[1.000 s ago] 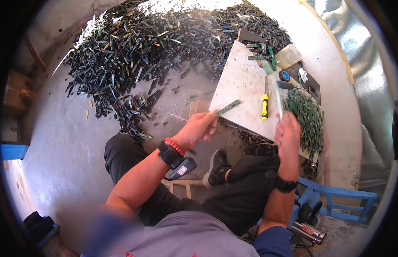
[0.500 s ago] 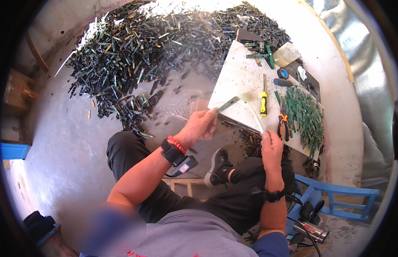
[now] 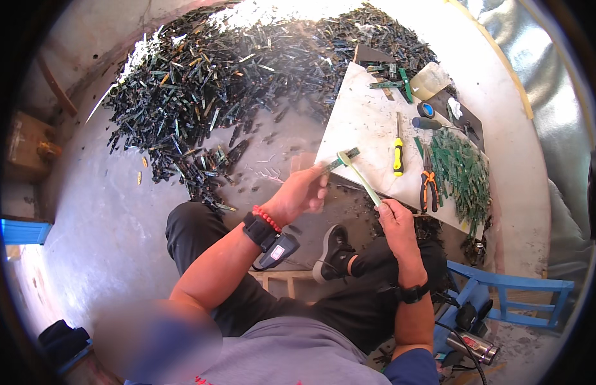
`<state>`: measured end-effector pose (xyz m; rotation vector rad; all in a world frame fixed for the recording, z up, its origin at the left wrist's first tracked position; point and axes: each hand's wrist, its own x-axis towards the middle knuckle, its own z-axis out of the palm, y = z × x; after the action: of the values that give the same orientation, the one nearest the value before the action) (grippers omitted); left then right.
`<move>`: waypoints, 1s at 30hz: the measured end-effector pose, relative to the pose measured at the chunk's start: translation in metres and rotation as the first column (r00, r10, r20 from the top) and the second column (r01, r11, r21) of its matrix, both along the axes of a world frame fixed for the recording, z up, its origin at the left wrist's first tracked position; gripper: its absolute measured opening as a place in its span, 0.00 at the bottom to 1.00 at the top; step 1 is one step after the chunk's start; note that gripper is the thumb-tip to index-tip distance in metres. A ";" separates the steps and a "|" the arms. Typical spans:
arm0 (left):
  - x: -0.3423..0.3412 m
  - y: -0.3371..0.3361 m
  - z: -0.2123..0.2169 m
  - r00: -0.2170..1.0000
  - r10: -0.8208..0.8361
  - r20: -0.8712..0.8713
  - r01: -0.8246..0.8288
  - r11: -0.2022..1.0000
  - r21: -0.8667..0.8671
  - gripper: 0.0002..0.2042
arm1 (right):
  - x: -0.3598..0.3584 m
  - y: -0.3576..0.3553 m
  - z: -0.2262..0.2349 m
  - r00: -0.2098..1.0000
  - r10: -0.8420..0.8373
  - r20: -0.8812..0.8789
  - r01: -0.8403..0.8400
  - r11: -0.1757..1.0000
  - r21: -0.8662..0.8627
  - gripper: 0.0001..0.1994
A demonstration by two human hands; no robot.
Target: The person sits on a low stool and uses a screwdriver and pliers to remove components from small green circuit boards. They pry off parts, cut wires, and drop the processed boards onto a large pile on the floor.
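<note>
My left hand (image 3: 302,192) is closed on one end of a narrow green circuit board strip (image 3: 354,153), which points up and to the right over the edge of the white board (image 3: 339,125). In my right hand (image 3: 398,224) is a pale toothbrush (image 3: 364,181), gripped by the end of its handle. Its head lies against the strip, near the middle. On the white board close by are a yellow-and-black screwdriver (image 3: 398,156) and orange-handled pliers (image 3: 429,186).
A large heap of dark strips (image 3: 201,83) covers the floor ahead. Green strips (image 3: 461,176) are piled on the board's right side, below a blue tape roll (image 3: 425,110), a dark-handled tool (image 3: 426,123) and a translucent container (image 3: 430,81). A blue frame (image 3: 516,289) stands at right.
The toothbrush has swung left, from beyond the strip's tip onto the strip itself. My right hand moved slightly left and down; my left hand still holds the strip.
</note>
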<state>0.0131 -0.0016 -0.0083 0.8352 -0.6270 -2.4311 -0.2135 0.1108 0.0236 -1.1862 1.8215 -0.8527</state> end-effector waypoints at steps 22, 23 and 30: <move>-0.001 0.001 0.002 1.000 0.000 -0.010 0.000 0.999 0.038 0.15 | -0.002 -0.001 -0.003 0.985 -0.155 0.075 0.154 0.988 0.019 0.11; -0.001 0.001 0.004 1.000 0.002 -0.007 -0.001 0.999 0.040 0.15 | -0.002 -0.001 -0.003 0.984 -0.153 0.092 0.151 0.988 0.034 0.11; -0.001 0.002 -0.001 1.000 -0.005 -0.019 0.006 0.998 0.055 0.15 | -0.006 0.000 -0.005 0.988 -0.141 -0.057 0.137 0.988 -0.063 0.11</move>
<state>0.0117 0.0006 -0.0097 0.8318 -0.5583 -2.4680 -0.2196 0.1108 0.0182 -1.1432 1.9591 -0.9648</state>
